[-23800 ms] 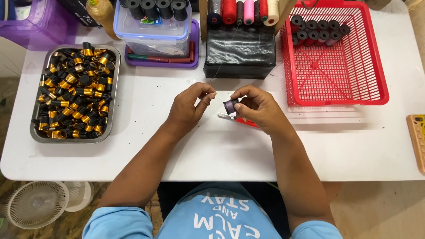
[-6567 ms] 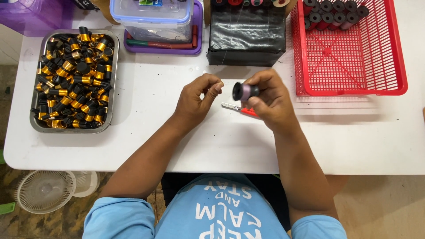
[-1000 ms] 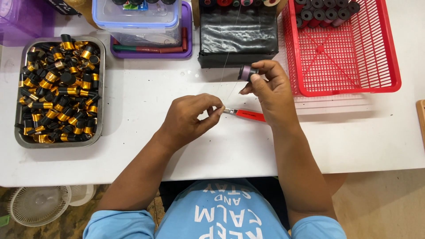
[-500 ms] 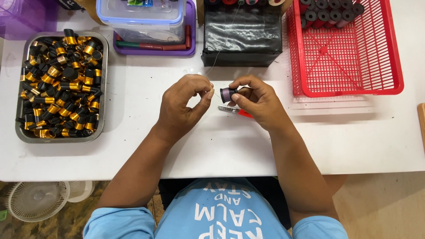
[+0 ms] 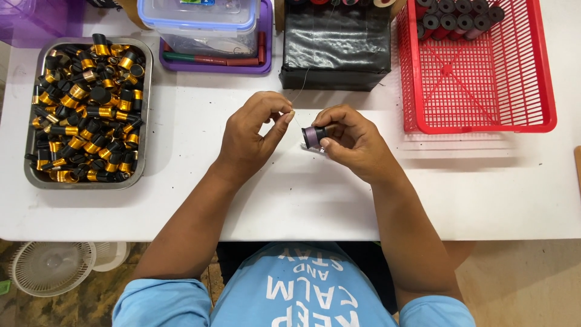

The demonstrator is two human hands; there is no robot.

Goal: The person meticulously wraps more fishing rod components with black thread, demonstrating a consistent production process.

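Right hand (image 5: 354,142) pinches a purple-wound bobbin (image 5: 313,137); left hand (image 5: 251,136) fingers pinch its thread (image 5: 301,91). Few finished bobbins (image 5: 457,15) occupy the red basket (image 5: 484,124); the left tray (image 5: 85,181) remains full.

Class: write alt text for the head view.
Over a white table, the right hand holds a small purple spool while the left hand pinches its thread; a metal tray of black-and-gold spools sits left, a red basket right.

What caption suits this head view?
Right hand holds a purple spool; left hand pinches its thread.
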